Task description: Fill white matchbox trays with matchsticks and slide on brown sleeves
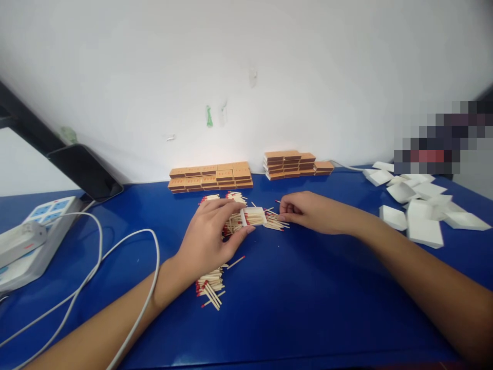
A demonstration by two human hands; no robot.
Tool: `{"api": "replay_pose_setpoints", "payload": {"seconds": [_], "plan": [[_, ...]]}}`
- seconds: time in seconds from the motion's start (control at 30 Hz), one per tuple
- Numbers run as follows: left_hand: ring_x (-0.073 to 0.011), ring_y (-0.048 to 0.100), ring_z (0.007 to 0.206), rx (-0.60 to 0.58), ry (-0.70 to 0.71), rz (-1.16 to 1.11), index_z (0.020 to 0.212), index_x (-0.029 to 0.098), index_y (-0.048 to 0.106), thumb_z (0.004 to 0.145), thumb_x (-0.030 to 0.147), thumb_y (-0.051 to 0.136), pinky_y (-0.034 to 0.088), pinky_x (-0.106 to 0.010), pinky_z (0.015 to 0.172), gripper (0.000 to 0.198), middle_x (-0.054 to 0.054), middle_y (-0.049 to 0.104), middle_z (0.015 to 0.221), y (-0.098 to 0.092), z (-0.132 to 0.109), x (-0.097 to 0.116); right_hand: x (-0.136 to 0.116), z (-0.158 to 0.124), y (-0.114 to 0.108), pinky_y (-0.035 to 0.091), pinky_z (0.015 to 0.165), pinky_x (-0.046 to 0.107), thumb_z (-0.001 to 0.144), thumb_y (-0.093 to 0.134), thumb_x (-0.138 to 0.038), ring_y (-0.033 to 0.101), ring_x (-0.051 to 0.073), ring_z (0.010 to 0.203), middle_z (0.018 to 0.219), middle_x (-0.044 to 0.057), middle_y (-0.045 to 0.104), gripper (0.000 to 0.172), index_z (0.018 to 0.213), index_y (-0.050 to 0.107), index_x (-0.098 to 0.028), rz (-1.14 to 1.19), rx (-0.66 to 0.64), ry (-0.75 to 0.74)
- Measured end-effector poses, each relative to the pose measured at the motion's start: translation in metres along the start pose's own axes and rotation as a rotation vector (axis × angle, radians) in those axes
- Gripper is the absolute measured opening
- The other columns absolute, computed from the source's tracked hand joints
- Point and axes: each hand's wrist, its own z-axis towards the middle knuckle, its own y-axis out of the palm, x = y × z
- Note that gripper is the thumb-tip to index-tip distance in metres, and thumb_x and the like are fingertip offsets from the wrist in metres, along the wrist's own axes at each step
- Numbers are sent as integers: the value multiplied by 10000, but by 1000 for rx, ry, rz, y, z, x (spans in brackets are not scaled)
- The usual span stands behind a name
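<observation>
White thin card forms the small, open rectangular tray at the middle of the blue tabletop, with pale wooden, red-tipped matches lying in it. Your left hand has it pinched at its left end, thumb on the near side and forefinger along the far one. Your right hand is apart from your left, fingers curled beside the loose matches at the tray's right end; you cannot tell from here whether they grip one.

The tray should be very light and easily crushed, so hold it low on its two long walls with gentle pressure. The thin, stiff matchsticks would likely roll and could snap; take them by their middles, off the red heads.

Orange-brown cardboard matchboxes stand stacked on the far side, and spare white card trays lie heaped to the right.
</observation>
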Motion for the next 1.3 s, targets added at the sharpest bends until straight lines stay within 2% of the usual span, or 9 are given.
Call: {"api": "replay_pose_setpoints", "payload": {"seconds": [0.27,0.57,0.87,1.0,1.13,1.3], "plan": [[-274,700,1134,3,8,-6,1249,173,666,961,386,746,543,-463,1001,367,-107,760,1203,1,-1,0,6,0,-3,424,619,323,1002,554,-474,598,183,687,834,40,717,277,928,656,-228,5,64,-17],[-279,702,1142,-22,10,-16,1264,178,659,964,363,744,552,-480,1012,363,-111,755,1221,2,-2,-1,3,-1,-6,426,635,320,1005,549,-497,595,186,716,849,45,716,309,923,664,-222,30,29,-47],[-276,702,1144,-40,12,-30,1255,172,659,966,359,738,557,-477,1015,354,-118,752,1220,2,-2,-1,0,0,-5,453,659,323,956,585,-425,604,195,737,866,60,717,236,984,678,-210,113,-4,-38],[-282,702,1145,-37,6,-34,1258,174,660,965,361,739,555,-488,1016,357,-119,754,1218,1,-3,-1,-2,-3,-12,455,654,326,952,578,-432,614,198,736,868,60,721,260,1022,699,-212,85,73,-35],[-281,702,1136,-47,4,-42,1255,185,660,964,362,737,558,-488,1011,349,-116,754,1211,2,-3,0,1,-2,-16,469,673,337,931,593,-417,643,206,753,865,64,732,242,969,709,-208,11,179,16],[-286,702,1134,-36,-1,-48,1249,197,655,966,364,736,559,-492,999,338,-115,751,1214,1,-2,0,6,2,-7,455,666,329,917,616,-388,656,196,745,863,45,746,187,966,676,-218,-19,141,20]]}}
